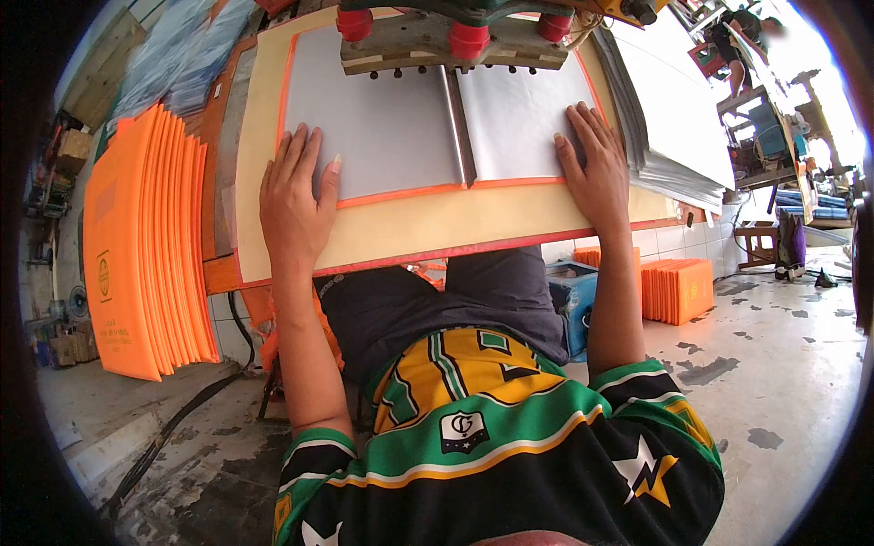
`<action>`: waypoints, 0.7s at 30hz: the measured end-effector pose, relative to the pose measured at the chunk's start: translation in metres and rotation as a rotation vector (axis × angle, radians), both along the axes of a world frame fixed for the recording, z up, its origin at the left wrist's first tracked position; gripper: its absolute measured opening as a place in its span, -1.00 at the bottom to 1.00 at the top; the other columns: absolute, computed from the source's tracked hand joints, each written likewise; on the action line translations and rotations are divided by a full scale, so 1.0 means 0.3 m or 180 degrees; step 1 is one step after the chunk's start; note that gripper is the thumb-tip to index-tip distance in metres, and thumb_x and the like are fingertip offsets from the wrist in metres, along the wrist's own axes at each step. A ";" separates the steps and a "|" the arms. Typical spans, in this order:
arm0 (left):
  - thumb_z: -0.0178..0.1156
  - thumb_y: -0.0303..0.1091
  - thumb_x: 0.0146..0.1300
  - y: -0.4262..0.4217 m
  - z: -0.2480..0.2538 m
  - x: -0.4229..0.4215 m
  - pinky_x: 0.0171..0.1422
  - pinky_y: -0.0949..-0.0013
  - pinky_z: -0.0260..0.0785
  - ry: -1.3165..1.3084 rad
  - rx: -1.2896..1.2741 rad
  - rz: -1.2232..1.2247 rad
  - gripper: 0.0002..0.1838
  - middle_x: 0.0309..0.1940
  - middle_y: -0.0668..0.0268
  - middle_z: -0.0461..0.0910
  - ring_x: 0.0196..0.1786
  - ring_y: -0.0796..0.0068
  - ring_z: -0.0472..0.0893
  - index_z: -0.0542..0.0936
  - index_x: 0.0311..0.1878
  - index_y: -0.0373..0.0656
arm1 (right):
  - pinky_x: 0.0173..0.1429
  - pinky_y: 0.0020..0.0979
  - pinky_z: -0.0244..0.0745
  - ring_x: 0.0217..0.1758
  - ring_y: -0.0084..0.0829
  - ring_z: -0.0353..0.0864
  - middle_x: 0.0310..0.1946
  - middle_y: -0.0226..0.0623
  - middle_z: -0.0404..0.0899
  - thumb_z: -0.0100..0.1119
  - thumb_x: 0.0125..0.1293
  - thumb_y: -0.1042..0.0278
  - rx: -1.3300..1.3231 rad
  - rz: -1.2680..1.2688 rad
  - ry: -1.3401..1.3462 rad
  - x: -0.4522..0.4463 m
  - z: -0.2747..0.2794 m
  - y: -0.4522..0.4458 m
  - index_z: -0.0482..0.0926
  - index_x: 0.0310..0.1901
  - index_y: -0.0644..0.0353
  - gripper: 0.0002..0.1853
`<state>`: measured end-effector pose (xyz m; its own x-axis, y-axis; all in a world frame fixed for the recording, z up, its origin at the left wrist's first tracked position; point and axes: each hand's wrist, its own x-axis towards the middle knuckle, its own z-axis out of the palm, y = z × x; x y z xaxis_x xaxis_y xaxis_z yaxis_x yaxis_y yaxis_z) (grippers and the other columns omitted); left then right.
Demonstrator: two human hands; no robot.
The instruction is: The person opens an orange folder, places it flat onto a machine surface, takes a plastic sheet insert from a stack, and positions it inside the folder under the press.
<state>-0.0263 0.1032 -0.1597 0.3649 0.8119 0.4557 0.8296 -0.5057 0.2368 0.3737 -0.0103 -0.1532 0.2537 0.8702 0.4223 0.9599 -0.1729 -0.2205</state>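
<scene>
An orange-edged cover point(391, 195) lies opened flat on a cream board point(437, 218), with grey-white sheets point(382, 118) over both halves and a dark strip point(462, 136) down the middle. My left hand point(299, 191) rests flat on its left edge, fingers spread and pointing away from me. On the right edge lies my right hand point(598, 168), palm down, its thumb apart from the fingers. Neither hand holds anything. Above the far part of the cover hangs a machine head point(455, 45) with red round parts; it hides what is beneath it.
Orange folders point(150, 246) stand in a row at the left, beside clear plastic sleeves point(182, 64). A stack of white sheets point(674, 109) lies at the right. Below are a blue box point(572, 305) and more orange folders point(676, 289). Another person point(736, 45) is at the far right.
</scene>
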 end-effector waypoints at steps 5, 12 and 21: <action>0.14 -0.05 0.71 0.001 0.001 -0.001 0.76 0.01 0.25 -0.0003 -0.0004 -0.0006 -0.44 0.61 0.07 0.53 0.66 -0.01 0.46 0.58 0.58 -0.18 | 0.84 -0.01 0.09 0.76 -0.11 0.33 0.62 -0.13 0.50 0.12 0.67 -0.10 0.0018 0.0012 -0.0020 0.002 0.002 -0.001 0.59 0.54 0.11 -0.39; 0.17 -0.07 0.69 -0.001 -0.003 0.000 0.76 0.00 0.25 0.0002 0.0020 0.0010 -0.45 0.61 0.07 0.53 0.66 0.00 0.47 0.59 0.57 -0.16 | 0.84 0.00 0.09 0.75 -0.08 0.34 0.61 -0.10 0.50 0.14 0.66 -0.08 0.0074 0.0033 0.0040 -0.002 0.001 -0.001 0.59 0.53 0.14 -0.39; 0.15 -0.06 0.70 0.003 0.001 -0.002 0.77 0.00 0.22 -0.0059 -0.0008 -0.0040 -0.45 0.61 0.06 0.52 0.67 -0.01 0.46 0.59 0.57 -0.17 | 0.84 0.00 0.09 0.76 -0.07 0.33 0.62 -0.11 0.50 0.14 0.67 -0.08 0.0014 0.0018 0.0045 0.005 -0.001 0.002 0.59 0.54 0.12 -0.39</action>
